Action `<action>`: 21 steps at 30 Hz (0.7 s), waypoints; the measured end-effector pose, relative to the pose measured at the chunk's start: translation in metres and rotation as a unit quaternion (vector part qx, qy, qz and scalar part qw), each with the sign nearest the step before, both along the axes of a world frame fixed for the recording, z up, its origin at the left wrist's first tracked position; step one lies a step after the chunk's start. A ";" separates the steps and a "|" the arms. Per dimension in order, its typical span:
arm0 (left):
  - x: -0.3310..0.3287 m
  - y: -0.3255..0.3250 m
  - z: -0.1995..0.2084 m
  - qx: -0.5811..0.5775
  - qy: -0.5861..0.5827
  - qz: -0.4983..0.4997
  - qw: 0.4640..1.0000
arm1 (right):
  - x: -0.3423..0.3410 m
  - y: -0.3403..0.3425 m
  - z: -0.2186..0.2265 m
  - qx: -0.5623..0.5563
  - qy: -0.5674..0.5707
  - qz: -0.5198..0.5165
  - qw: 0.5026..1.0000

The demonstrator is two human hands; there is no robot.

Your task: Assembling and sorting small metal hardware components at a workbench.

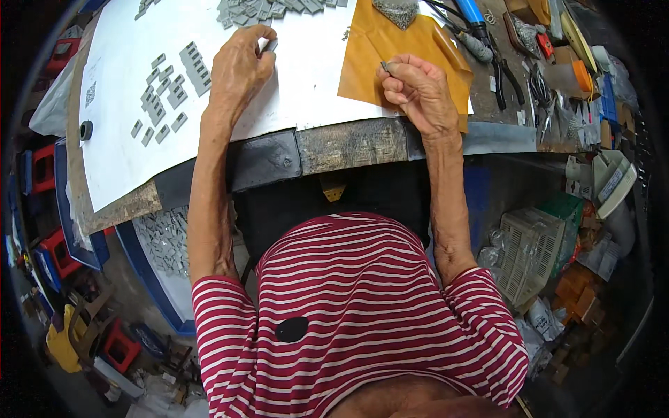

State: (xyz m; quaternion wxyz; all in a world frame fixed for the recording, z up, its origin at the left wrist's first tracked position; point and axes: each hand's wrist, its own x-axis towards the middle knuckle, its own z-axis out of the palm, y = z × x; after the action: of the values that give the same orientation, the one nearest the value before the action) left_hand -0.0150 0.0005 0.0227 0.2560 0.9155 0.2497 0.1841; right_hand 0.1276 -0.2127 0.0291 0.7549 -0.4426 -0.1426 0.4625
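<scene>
On the white sheet (300, 87), my left hand (239, 68) curls its thumb and fingers round a small grey block (271, 46), partly hidden by the fingers. A tiny grey piece (385, 67) is pinched between the thumb and forefinger of my right hand (420, 94), above brown paper (359, 73); its kind is too small to make out. To the left of my left hand lie a row of grey blocks (196, 70) set side by side and several scattered ones. A heap of similar blocks (272, 8) lies beyond that hand.
A bag of small metal pieces (398, 12) rests on the brown paper. Black pliers (511, 83) and a blue-handled tool (472, 12) lie to the right. A black ring (86, 130) sits at the sheet's left edge. Below the table is a blue tray (143, 275) of grey pieces.
</scene>
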 end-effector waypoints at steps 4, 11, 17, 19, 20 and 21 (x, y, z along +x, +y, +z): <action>-0.002 0.003 -0.002 -0.003 -0.001 0.002 1.000 | -0.002 0.003 0.002 -0.017 -0.018 -0.009 1.000; -0.005 0.008 -0.013 -0.017 -0.054 -0.007 0.998 | -0.013 0.011 0.007 -0.080 -0.085 -0.004 0.993; -0.011 0.007 -0.008 -0.243 -0.143 -0.022 0.959 | -0.017 0.015 0.008 -0.101 -0.158 -0.028 0.982; -0.012 0.003 -0.002 -0.303 -0.155 -0.024 0.940 | -0.018 0.016 0.012 -0.091 -0.159 -0.028 0.983; -0.011 -0.002 0.002 -0.364 -0.166 -0.029 0.916 | -0.019 0.016 0.013 -0.084 -0.161 -0.030 0.983; -0.011 -0.006 0.003 -0.365 -0.165 -0.031 0.916 | -0.019 0.016 0.015 -0.085 -0.161 -0.031 0.983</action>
State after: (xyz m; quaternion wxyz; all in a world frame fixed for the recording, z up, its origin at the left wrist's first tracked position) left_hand -0.0256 -0.0054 0.0262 0.6156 0.7222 0.2256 0.2206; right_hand 0.1083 -0.1968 0.0438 0.6959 -0.5780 -0.2084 0.3716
